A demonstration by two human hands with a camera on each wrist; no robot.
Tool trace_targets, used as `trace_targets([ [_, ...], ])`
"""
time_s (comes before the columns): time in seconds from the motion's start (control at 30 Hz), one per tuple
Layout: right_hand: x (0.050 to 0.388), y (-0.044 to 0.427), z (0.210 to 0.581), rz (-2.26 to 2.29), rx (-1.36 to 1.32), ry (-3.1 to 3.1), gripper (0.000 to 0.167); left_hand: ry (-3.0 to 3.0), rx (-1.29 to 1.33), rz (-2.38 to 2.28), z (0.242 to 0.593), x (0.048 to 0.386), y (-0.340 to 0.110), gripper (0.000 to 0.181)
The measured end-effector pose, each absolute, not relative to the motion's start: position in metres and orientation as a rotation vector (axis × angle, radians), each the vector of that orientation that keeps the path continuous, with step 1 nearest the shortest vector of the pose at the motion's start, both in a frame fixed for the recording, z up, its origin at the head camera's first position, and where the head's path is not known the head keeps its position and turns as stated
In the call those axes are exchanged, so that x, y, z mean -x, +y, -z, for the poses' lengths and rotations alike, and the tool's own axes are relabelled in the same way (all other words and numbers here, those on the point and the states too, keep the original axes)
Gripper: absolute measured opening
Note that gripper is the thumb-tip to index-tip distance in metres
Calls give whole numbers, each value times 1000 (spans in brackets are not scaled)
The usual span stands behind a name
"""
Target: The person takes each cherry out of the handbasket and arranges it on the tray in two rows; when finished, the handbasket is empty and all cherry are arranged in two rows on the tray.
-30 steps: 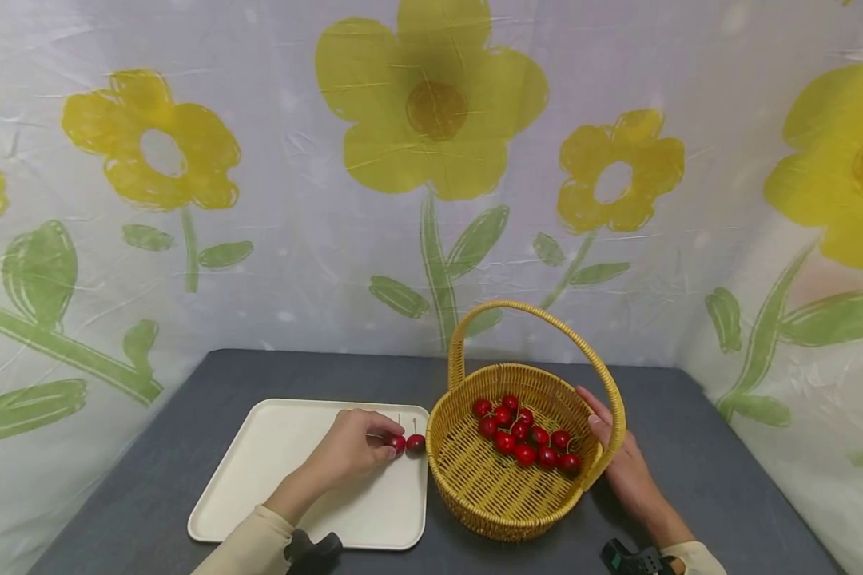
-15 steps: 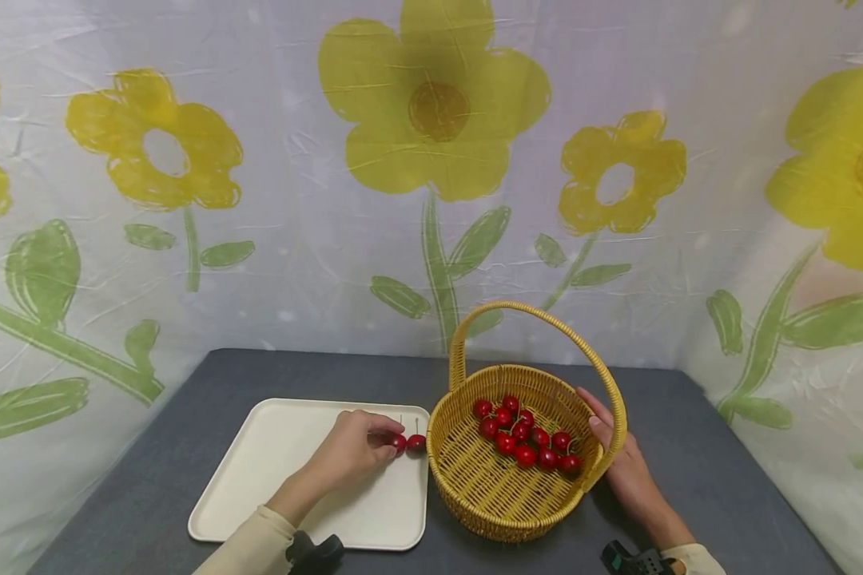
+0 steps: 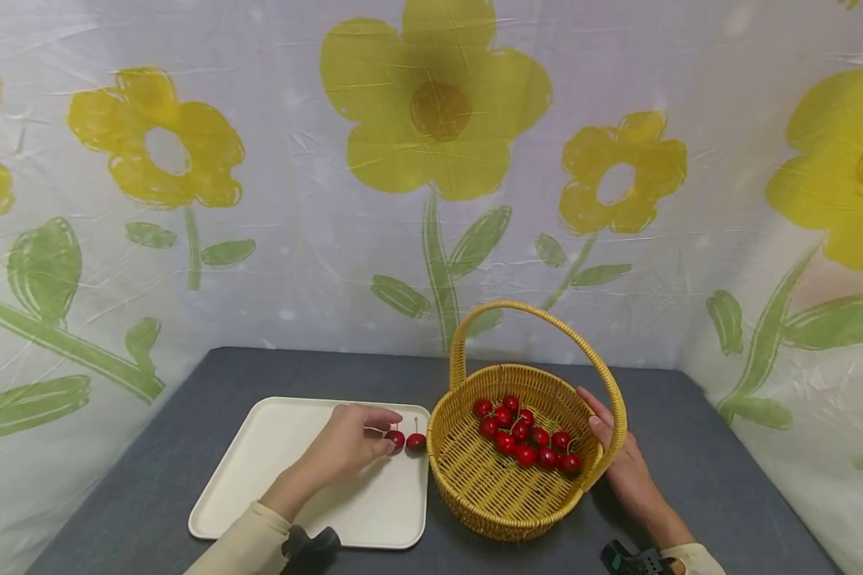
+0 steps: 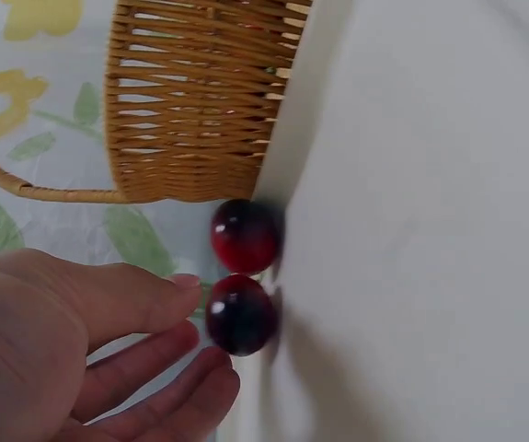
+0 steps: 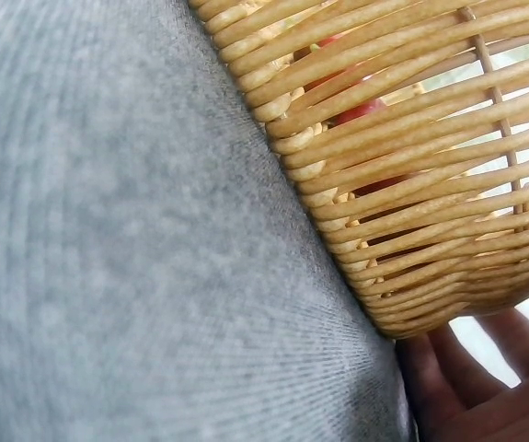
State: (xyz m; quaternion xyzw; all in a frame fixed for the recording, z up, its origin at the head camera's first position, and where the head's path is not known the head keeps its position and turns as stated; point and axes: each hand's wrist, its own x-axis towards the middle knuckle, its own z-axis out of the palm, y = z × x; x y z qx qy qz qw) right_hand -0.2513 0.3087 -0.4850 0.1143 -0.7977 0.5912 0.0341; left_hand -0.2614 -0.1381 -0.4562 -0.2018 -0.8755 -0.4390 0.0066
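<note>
Two glossy, round, dark-red cherries (image 3: 415,442) sit side by side near the right edge of a flat, cream-white, rectangular tray (image 3: 288,463) with rounded corners, their thin stems pointing up. My left hand (image 3: 347,449) is at the one farther from the basket, thumb and fingers parted and only loosely bent, with a gap between their tips. I have no grip on that cherry; whether a fingertip brushes it, I cannot tell.

My right hand (image 3: 626,473) lies along the outer right side of a round, golden-yellow woven basket (image 3: 511,529), fingers extended against the wall rather than wrapped around anything. The tall, arched, woven handle (image 3: 532,308) rises over the basket. Inside, a cluster of bright red, round cherries (image 3: 525,456) with stems is gathered toward the back and right of the woven floor.

The basket stands upright just beside the tray's right edge, and both rest on a dark grey tabletop (image 3: 252,371). Behind them hangs a pale cloth backdrop (image 3: 295,263) printed with large yellow flowers and green leaves.
</note>
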Motion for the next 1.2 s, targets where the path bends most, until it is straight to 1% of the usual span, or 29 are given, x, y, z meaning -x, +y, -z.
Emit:
trace_targets([
  [0.1,251,309,485,-1822,-363,-2448,58,-2720,605,1434,447,260,-142,36],
  [0.2,251,309,485,-1817,-370,-2443,57,-2677,631,1591,438,257,-143,39],
  [0.4,252,309,486,-1820,-369,-2437,56,-2563,781,2025,418,248,-141,45],
  [0.57,253,308,487,-1820,-359,-2440,56,-2512,941,2112,406,241,-129,47],
  [0.83,250,308,486,-1834,-351,-2433,57,-2502,1075,2003,395,242,-74,41],
  [1.03,251,307,486,-1814,-322,-2452,58,-2565,991,1906,403,238,-29,31],
  [1.2,252,309,487,-1791,-317,-2460,55,-2612,946,1793,410,237,6,29],
])
